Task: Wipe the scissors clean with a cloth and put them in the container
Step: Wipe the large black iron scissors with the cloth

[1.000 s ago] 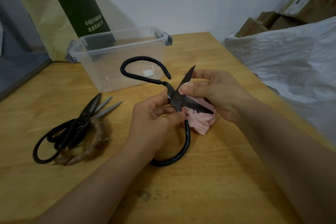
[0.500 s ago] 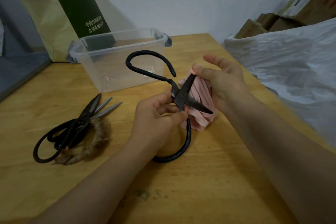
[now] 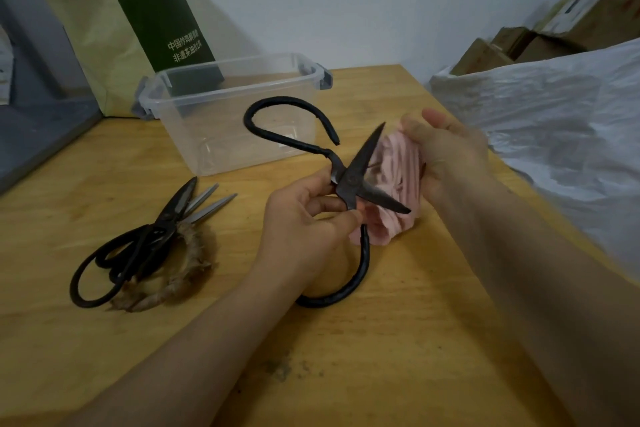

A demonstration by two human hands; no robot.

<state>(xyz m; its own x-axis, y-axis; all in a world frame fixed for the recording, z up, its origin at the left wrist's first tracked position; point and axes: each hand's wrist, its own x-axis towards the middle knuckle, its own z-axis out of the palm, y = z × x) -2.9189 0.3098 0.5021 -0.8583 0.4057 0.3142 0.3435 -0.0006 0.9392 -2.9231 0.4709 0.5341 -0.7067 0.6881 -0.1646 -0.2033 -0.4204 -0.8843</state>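
Scissors (image 3: 349,180) sit pinched at the pivot in my left hand (image 3: 304,225), blades spread so my right hand (image 3: 446,152), gripping the bunched cloth (image 3: 398,177), reaches both edges; the container (image 3: 235,107) stands just beyond.

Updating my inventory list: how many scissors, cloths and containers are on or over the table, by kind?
Scissors: 3: held pair, black pair, silver-bladed pair
Cloth: 1
Container: 1
Total: 5
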